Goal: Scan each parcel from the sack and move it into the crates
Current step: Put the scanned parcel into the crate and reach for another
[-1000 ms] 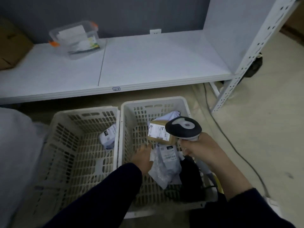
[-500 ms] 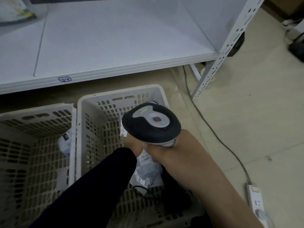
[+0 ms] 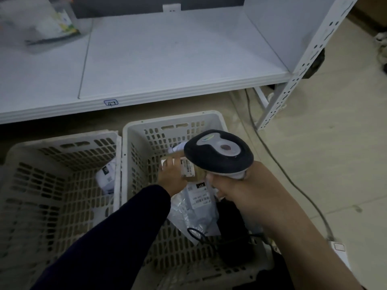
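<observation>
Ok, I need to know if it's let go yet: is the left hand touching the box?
Touching. In the head view the left hand grips the box, fingers over its top edge, in the right crate.

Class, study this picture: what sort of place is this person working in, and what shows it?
Probably a parcel sorting or stock room: pale slotted plastic crates holding labelled parcels, a black-and-grey handheld barcode scanner gripped in the right hand, and a white metal shelving rack.

Dark navy long sleeve (image 3: 117, 237) to the left wrist, right forearm (image 3: 293, 227) bare
</observation>
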